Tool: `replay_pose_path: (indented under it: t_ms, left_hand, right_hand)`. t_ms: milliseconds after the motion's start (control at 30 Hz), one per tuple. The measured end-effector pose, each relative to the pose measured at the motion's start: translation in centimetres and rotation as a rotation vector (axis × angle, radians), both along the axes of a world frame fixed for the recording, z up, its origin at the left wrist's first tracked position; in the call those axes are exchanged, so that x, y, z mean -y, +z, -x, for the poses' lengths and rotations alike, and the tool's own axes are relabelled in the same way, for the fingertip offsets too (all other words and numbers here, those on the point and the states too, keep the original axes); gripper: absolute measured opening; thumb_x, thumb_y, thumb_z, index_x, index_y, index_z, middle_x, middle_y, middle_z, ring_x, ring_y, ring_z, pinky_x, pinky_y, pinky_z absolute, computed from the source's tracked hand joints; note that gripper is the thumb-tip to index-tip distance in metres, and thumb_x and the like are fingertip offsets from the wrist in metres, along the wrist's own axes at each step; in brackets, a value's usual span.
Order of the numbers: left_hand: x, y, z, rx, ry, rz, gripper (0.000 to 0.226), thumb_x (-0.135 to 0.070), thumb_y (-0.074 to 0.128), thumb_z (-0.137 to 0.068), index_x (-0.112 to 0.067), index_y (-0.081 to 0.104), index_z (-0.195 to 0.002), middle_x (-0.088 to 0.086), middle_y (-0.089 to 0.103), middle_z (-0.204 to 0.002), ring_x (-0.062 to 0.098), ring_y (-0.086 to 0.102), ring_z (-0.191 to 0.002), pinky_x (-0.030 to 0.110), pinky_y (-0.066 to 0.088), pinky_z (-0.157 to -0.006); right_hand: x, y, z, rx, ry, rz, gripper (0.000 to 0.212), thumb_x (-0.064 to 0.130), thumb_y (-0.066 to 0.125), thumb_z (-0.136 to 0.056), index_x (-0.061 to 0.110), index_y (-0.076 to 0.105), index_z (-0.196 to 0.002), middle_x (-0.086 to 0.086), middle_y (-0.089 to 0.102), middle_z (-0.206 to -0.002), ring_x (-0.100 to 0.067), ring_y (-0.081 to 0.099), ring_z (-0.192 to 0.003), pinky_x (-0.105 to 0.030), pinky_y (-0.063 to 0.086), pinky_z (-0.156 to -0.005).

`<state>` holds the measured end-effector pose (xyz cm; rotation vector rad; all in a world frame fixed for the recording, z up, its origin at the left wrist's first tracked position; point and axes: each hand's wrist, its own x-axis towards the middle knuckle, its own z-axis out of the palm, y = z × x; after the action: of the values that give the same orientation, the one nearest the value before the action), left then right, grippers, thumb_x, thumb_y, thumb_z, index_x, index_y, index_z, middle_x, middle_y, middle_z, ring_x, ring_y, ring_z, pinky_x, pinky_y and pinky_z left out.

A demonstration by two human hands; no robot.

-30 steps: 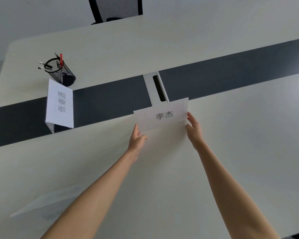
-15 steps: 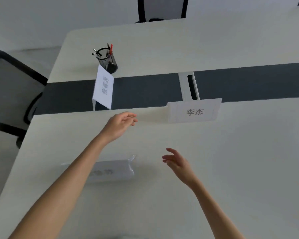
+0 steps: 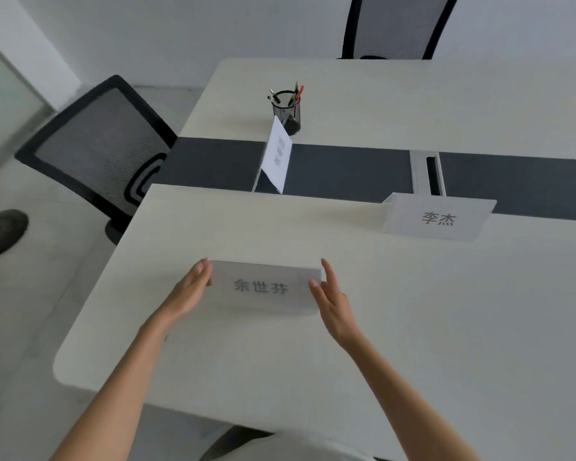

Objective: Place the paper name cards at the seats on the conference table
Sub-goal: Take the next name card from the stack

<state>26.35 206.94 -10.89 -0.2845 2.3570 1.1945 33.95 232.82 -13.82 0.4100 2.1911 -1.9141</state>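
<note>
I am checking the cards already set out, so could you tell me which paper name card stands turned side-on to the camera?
The white folded paper name card on the dark centre strip, before the black mesh pen holder; the other two face the camera.

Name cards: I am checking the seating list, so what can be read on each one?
"余世芬" on the near card, between the left hand and the right hand.
"李杰" on the right card.
The card by the pen cup: three characters, too blurred to read.
</note>
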Motion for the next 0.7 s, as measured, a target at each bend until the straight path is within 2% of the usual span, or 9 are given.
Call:
replay_pose_path:
  t_ms: [133,200,267,333,367,467,567,633,700]
  left_hand:
    - [-0.1,-0.7,-0.3,-0.066,-0.011,-0.052,0.052,-0.027,0.039,-0.094,-0.022,0.021,-0.142,0.012,0.041,-0.14,0.023,0.037,-0.132,0.036,0.026,-0.109]
    - [0.3,-1.3,-0.1,-0.095,-0.025,-0.103,0.051,-0.022,0.04,-0.094,-0.022,0.023,-0.141,0.011,0.044,-0.139,0.024,0.04,-0.13,0.04,0.028,-0.11]
    - [0.8,-2.2,0.2,-0.134,-0.051,-0.12,0.048,-0.019,0.042,-0.093,-0.024,0.028,-0.139,0.011,0.055,-0.118,0.027,0.051,-0.115,0.04,0.038,-0.099]
    - [1.1,-2.6,0.4,-0.172,-0.059,-0.161,0.045,-0.016,0.044,-0.092,-0.018,0.036,-0.136,0.006,0.054,-0.098,0.023,0.052,-0.095,0.028,0.04,-0.082]
    - [1.1,-2.6,0.3,-0.193,-0.075,-0.199,0.042,-0.013,0.045,-0.092,-0.013,0.039,-0.133,0.004,0.055,-0.1,0.018,0.051,-0.096,0.018,0.041,-0.078]
    - [1.7,-3.1,0.1,-0.239,-0.184,-0.257,0.036,-0.009,0.048,-0.089,-0.003,0.048,-0.125,0.007,0.057,-0.104,0.014,0.05,-0.096,0.0,0.041,-0.065]
    - [2.7,-3.5,-0.5,-0.247,-0.342,-0.255,0.034,-0.016,0.052,-0.088,-0.003,0.052,-0.12,0.01,0.06,-0.092,0.016,0.052,-0.084,0.004,0.039,-0.061]
    - [2.7,-3.2,-1.9,-0.227,-0.466,-0.258,0.033,-0.018,0.052,-0.088,-0.004,0.054,-0.119,0.007,0.059,-0.085,0.015,0.051,-0.075,0.006,0.039,-0.058]
    - [2.1,-2.5,-3.8,-0.218,-0.582,-0.286,0.03,-0.016,0.051,-0.089,-0.001,0.054,-0.115,0.001,0.051,-0.072,0.01,0.043,-0.062,0.007,0.036,-0.052]
  right_hand:
    - [1.0,-0.2,-0.1,0.003,-0.122,-0.066,0.044,0.03,0.035,-0.096,0.026,0.028,-0.139,-0.024,0.058,-0.118,-0.032,0.053,-0.112,-0.029,0.038,-0.09]
    - [1.6,-0.3,-0.3,0.004,-0.158,-0.091,0.042,0.029,0.036,-0.096,0.025,0.032,-0.138,-0.019,0.059,-0.115,-0.029,0.053,-0.109,-0.031,0.038,-0.092]
    - [2.3,-0.3,-0.8,0.006,-0.195,-0.118,0.04,0.029,0.036,-0.096,0.025,0.034,-0.136,-0.013,0.06,-0.115,-0.026,0.053,-0.11,-0.029,0.039,-0.09]
    - [3.3,-0.2,-2.0,0.023,-0.262,-0.147,0.039,0.027,0.035,-0.096,0.024,0.036,-0.135,-0.008,0.06,-0.112,-0.024,0.053,-0.106,-0.016,0.039,-0.078]
    - [4.0,-0.2,-2.7,0.029,-0.309,-0.162,0.039,0.026,0.035,-0.096,0.023,0.036,-0.135,-0.006,0.06,-0.11,-0.023,0.053,-0.105,-0.01,0.038,-0.072]
    - [6.6,-0.2,-5.8,0.03,-0.489,-0.166,0.039,0.024,0.037,-0.096,0.022,0.038,-0.135,-0.012,0.063,-0.11,-0.027,0.055,-0.107,-0.023,0.038,-0.078]
    - [10.1,0.0,-10.0,0.069,-0.711,-0.129,0.04,0.024,0.039,-0.095,0.019,0.038,-0.135,-0.01,0.063,-0.108,-0.026,0.056,-0.103,-0.033,0.041,-0.082]
    - [12.3,0.1,-13.3,0.107,-0.872,-0.097,0.04,0.027,0.041,-0.094,0.017,0.041,-0.133,-0.014,0.063,-0.114,-0.027,0.057,-0.107,-0.042,0.045,-0.093]
    - [14.3,0.7,-16.9,0.107,-1.022,-0.093,0.037,0.027,0.044,-0.093,0.015,0.049,-0.127,-0.012,0.066,-0.111,-0.023,0.06,-0.102,-0.042,0.047,-0.092]
